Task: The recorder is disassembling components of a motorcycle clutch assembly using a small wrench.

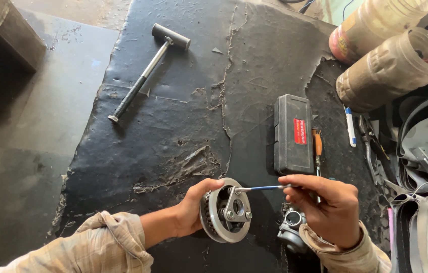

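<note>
Cracked black rubber mat over grey concrete floor, sunlit.

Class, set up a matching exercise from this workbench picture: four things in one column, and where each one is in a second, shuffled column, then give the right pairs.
Things:
1. hammer
2. round metal part
3. thin tool
4. dark plastic case

Places:
A. pinched in the right hand, tip on the round part
B. lying closed on the mat, near the middle right
C. gripped at its rim by the left hand
D. lying alone at the top left of the black mat

Pairs: 1-D, 2-C, 3-A, 4-B
</note>
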